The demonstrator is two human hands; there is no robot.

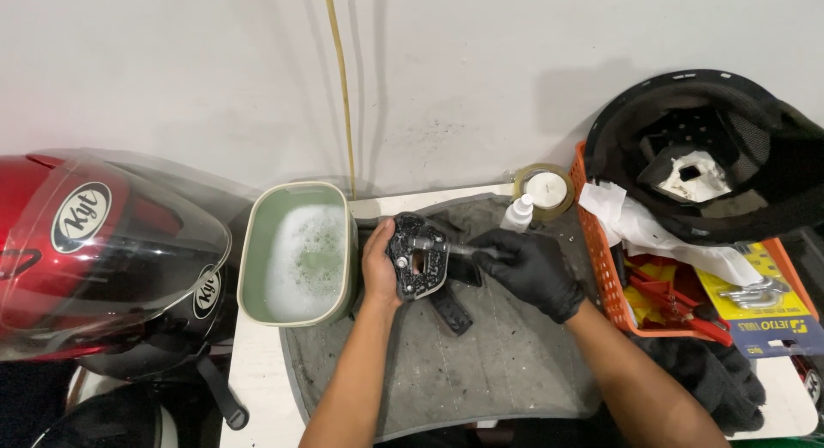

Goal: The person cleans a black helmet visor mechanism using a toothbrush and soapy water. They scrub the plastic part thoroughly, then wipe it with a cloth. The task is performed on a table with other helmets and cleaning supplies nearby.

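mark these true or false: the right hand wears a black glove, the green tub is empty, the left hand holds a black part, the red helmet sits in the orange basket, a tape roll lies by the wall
1. The right hand wears a black glove. True.
2. The green tub is empty. False: it holds foamy water.
3. The left hand holds a black part. True.
4. The red helmet sits in the orange basket. False: it lies at the far left, and a black helmet rests on the basket.
5. A tape roll lies by the wall. True.
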